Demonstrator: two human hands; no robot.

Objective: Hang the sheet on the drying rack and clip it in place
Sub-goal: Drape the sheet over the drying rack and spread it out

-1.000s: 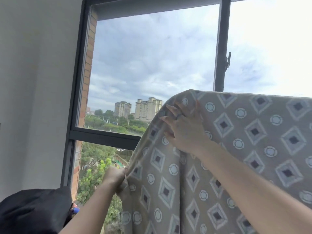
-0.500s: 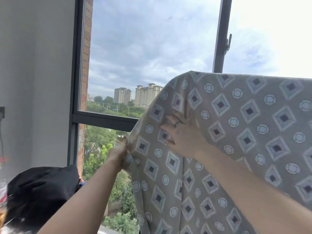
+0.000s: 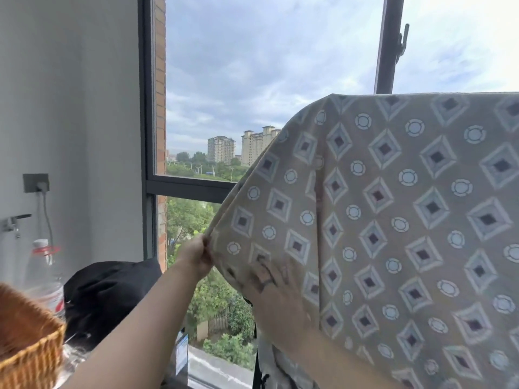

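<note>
Matt patterned cloth sheet (image 3: 393, 220), woven wicker basket (image 3: 31, 346), seemingly plastic bottle (image 3: 45, 279)

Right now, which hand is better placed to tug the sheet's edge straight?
The left hand. It already pinches the sheet at its left edge, so it could probably pull straight away. The right hand lies blurred against the cloth's face, gripping no edge.

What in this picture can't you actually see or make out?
- The drying rack: hidden in the head view under the draped sheet.
- Any clips: none in view.
- Right hand: motion-blurred, so its grip is unclear. The left hand plainly pinches the sheet's edge.
- Sheet's right and lower parts: cut off by the frame.
- Wicker basket: cut by the corner, contents unseen.
</note>
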